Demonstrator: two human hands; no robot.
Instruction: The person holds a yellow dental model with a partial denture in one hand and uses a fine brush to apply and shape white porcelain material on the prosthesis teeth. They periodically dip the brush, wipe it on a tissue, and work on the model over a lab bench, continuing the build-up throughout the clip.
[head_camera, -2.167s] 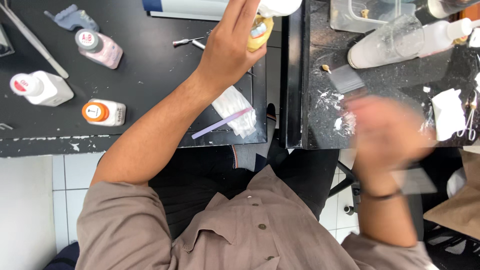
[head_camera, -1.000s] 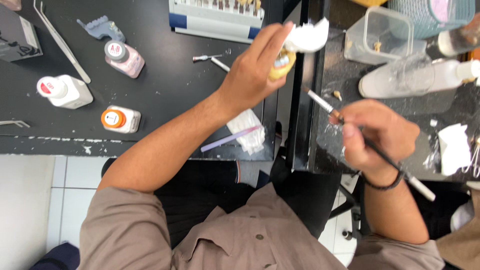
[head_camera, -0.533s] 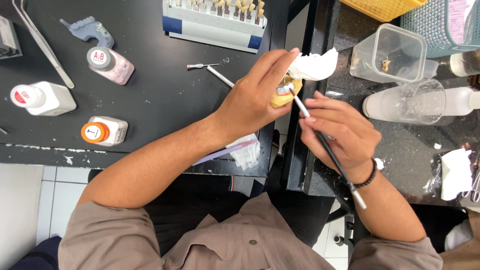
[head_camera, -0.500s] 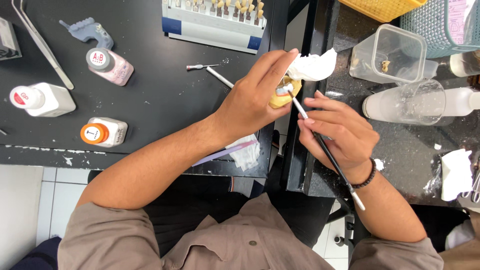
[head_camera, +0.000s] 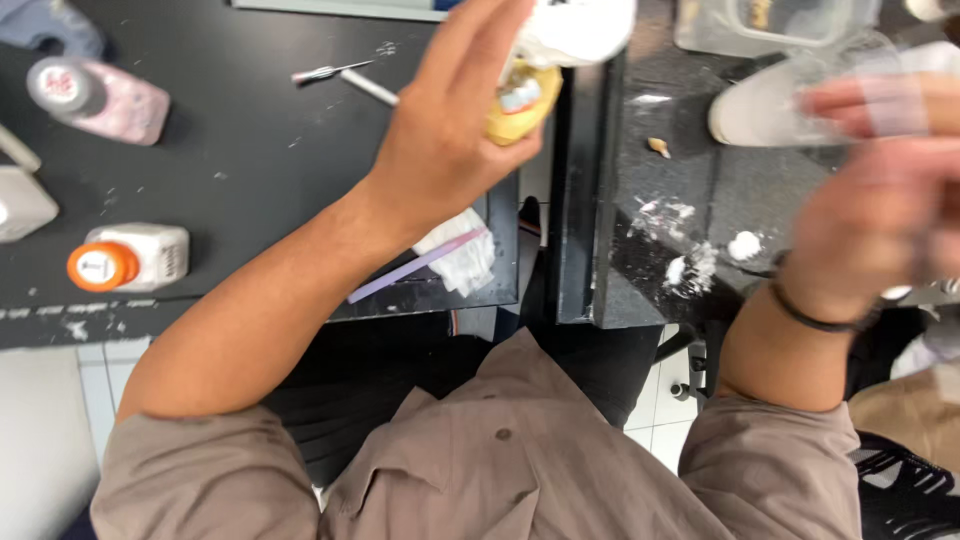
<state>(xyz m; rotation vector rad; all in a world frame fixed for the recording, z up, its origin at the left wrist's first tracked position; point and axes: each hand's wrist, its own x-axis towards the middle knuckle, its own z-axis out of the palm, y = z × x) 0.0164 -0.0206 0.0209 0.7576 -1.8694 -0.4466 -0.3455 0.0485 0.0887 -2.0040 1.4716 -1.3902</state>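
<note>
My left hand is raised over the black table's right edge, shut on a yellow dental model with small white teeth; a white wad sits at its top. My right hand, with a dark band on the wrist, is motion-blurred at the far right over the second dark worktop. It is beside a clear plastic cup lying on its side. The blur hides whether its fingers hold anything.
An orange-capped white bottle, a pink bottle and a white bottle lie at the left. A thin metal tool, a purple strip and crumpled tissue are near my left arm. White powder is on the right worktop.
My right hand, which held a thin brush against the model, has swung away to the right and is blurred. The left hand still holds the model; the view has shifted closer.
</note>
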